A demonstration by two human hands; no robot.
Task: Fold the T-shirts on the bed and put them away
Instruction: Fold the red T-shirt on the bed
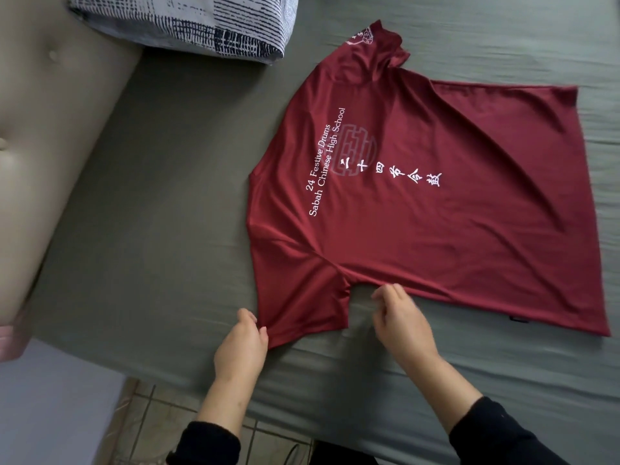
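While the maroon T-shirt point(436, 213), smooth knit w/ white print, lies spread on the grey-green bed point(167, 196), left hand point(241, 347) pinches its sleeve hem, right hand point(402, 323) hovers loosely curled, grasping nothing.

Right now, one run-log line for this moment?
stage: flattening | T-shirt: spread, unfolded | left hand: pinches sleeve | right hand: at side edge

Left hand point(241, 344) pinching, right hand point(404, 322) curled
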